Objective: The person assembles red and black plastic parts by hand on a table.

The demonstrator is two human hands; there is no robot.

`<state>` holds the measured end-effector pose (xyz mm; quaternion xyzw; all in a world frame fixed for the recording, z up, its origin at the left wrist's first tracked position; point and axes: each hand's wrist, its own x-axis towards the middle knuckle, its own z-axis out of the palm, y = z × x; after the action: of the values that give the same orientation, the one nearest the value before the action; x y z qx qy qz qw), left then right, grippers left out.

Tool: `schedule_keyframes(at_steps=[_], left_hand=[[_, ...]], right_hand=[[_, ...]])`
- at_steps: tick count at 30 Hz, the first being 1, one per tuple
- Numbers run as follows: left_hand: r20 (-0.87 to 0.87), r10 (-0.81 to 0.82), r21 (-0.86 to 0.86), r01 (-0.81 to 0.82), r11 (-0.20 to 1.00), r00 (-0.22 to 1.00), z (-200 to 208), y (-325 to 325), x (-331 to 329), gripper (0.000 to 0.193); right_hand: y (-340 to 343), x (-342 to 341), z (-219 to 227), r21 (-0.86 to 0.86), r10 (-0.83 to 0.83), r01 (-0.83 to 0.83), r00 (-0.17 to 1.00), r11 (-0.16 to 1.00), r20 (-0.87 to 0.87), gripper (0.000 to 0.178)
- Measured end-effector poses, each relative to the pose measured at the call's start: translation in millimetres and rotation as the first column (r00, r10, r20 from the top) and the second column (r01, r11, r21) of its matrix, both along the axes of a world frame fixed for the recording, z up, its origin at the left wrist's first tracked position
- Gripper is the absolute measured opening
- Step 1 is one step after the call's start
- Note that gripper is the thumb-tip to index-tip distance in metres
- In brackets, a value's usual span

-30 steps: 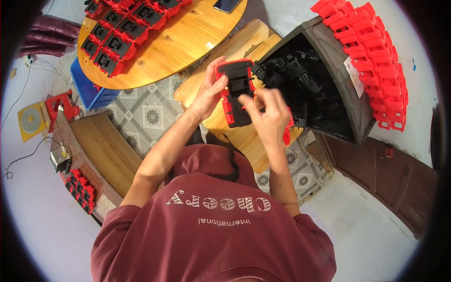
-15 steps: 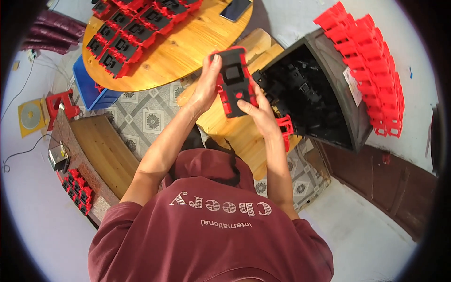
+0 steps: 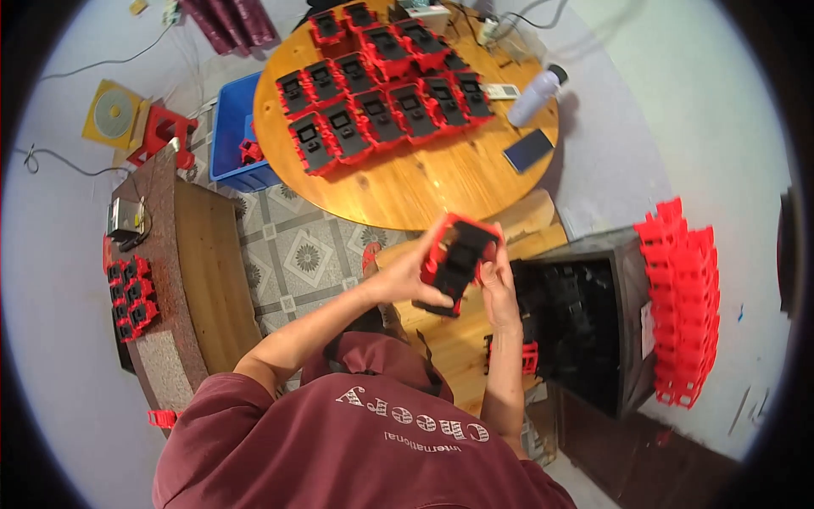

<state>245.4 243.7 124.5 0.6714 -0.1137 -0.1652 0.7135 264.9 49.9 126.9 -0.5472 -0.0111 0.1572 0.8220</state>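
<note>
Both my hands hold a red-and-black plastic casing [image 3: 465, 254] in front of me, above a low wooden bench. It is a black panel with a red surround, tilted, its top leaning left. My left hand [image 3: 409, 276] grips its left side, thumb along the lower edge. The fingers of my right hand [image 3: 500, 293] close on its right side, thumb near the front face. To the right of my right hand is a dark bin [image 3: 629, 339] with black parts in it, hard to make out. A smaller red-and-black piece [image 3: 527, 358] lies beside the bin, partly behind my right forearm.
Rows of similar casings [image 3: 377, 114] cover much of the round wooden table [image 3: 415, 191]. A phone [image 3: 527, 150] and a lilac bottle [image 3: 536, 97] are on its right. Stacked red frames [image 3: 678, 305] stand beyond the bin. A blue crate [image 3: 231, 127] sits left, near a stone-topped counter [image 3: 157, 204].
The view has swung, showing more of the round table. The casing has been turned and tilted between my hands, and both hands have shifted their grip on it.
</note>
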Motion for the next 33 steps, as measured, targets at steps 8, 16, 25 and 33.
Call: schedule_keyframes(at_steps=[8, 16, 25, 33], left_hand=[[0.021, 0.222, 0.189, -0.222, 0.957, 0.975, -13, 33, 9, 0.128], [-0.154, 0.418, -0.272, -0.445, 0.853, 0.895, 3, 70, 64, 0.111], [-0.089, 0.727, -0.268, -0.720, 0.640, 0.681, -17, 192, 180, 0.071], [-0.259, 0.731, -0.132, -0.773, 0.621, 0.631, -60, 261, 314, 0.068]], right_hand=[[62, 50, -4, -0.110, 0.126, -0.130, 0.991, 0.985, -0.040, 0.073], [88, 63, -32, 0.033, 0.261, -0.259, 0.962, 0.965, -0.078, 0.053], [96, 77, -48, -0.299, 0.103, -0.142, 0.984, 0.944, -0.142, 0.052], [56, 35, -80, -0.307, 0.033, -0.157, 0.927, 0.939, -0.373, 0.043]])
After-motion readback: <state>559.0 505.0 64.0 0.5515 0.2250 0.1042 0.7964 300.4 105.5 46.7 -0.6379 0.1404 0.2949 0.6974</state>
